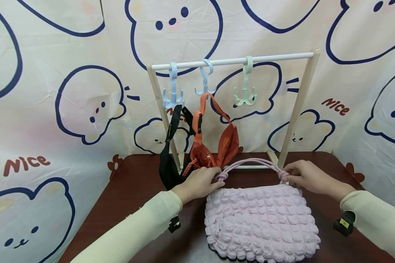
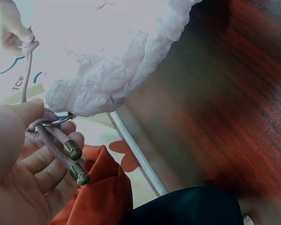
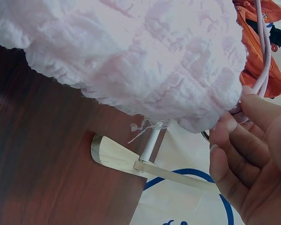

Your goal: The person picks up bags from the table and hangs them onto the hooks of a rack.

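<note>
A pale pink puffy handbag (image 1: 261, 223) hangs between my two hands at the front of the table. Its cord handle (image 1: 250, 160) arches up with a knot at each end. My left hand (image 1: 200, 182) pinches the left knot; in the left wrist view, cord ends with brass-coloured tips (image 2: 79, 173) and a metal ring (image 2: 58, 121) show by the fingers. The right knot is pinched by my right hand (image 1: 307, 177). Behind the left hand, an orange waist bag (image 1: 205, 153) hangs from a blue hook, with a black bag (image 1: 169, 160) beside it.
A wooden rack with a white rail (image 1: 279, 57) stands at the back of the dark brown table (image 1: 118, 215). Two blue hooks (image 1: 173, 87) and a green hook (image 1: 245, 84) hang on the rail; nothing hangs from the green one. A patterned curtain (image 1: 95, 106) surrounds the table.
</note>
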### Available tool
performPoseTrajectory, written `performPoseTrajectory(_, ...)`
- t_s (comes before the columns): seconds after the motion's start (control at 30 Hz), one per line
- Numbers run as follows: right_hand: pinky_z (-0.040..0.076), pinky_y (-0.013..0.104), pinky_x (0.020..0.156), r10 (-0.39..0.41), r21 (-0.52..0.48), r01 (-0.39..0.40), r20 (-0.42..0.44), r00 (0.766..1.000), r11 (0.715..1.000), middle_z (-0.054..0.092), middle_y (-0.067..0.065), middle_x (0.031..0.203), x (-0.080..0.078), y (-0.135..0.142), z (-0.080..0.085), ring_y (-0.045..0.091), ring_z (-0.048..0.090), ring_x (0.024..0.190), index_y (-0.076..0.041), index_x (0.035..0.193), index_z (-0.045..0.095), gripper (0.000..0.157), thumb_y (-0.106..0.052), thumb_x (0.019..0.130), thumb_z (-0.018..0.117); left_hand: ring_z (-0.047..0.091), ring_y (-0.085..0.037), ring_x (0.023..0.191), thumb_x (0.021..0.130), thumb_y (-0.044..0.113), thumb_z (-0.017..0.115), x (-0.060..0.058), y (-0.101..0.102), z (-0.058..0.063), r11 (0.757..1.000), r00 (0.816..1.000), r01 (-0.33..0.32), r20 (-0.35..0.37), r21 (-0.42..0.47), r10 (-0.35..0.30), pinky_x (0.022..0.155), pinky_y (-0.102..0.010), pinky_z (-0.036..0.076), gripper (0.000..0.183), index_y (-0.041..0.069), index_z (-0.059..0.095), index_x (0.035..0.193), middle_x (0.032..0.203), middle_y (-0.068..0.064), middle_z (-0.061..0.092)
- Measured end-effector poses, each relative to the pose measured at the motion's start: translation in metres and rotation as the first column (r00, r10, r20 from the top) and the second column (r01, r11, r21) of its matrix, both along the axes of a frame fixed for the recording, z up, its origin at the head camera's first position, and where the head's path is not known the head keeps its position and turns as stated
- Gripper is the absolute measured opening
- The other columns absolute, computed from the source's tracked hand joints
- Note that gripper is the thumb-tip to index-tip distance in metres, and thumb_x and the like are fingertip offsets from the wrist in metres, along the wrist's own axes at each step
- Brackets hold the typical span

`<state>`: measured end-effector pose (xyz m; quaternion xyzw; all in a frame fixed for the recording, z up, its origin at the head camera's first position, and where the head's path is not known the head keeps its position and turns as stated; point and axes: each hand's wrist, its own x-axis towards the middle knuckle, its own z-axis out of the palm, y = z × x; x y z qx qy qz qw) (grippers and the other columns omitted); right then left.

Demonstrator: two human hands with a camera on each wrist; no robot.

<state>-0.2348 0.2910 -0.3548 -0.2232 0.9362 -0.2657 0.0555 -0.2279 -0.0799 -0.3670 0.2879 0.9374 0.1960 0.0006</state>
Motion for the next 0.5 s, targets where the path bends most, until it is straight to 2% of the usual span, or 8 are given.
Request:
performPoseTrajectory(0.2, 0.051, 0.025, 0.056, -0.003, -0.003, 0.003, -0.009, 1.000, 1.000, 0.070, 0.000, 0.080, 0.0006, -0.0016, 0.0034, 0.008, 0.059, 0.062, 0.002, 0.116, 0.070, 0.031, -0.021, 0.095, 0.071, 0.052, -0.006, 0.065, 0.098, 0.035, 0.067, -0.0012, 0.0001, 0.0024, 1.000, 1.000, 0.004, -0.004, -0.004, -0.004, 0.058, -0.021, 0.039, 0.028, 0.015, 0.066, 0.117, 0.077, 0.006, 0.059)
performPoseTrajectory(0.5, 0.051, 0.025, 0.056, -0.011, 0.000, 0.011, -0.005, 1.000, 1.000, 0.070, 0.001, 0.081, -0.0008, -0.0011, 0.0083, 0.011, 0.060, 0.064, 0.002, 0.117, 0.070, 0.031, -0.020, 0.095, 0.070, 0.052, -0.006, 0.064, 0.098, 0.035, 0.068, -0.0024, 0.0002, 0.0091, 1.000, 1.000, 0.018, -0.021, 0.002, -0.018, 0.058, -0.022, 0.039, 0.025, 0.016, 0.066, 0.113, 0.077, 0.006, 0.058)
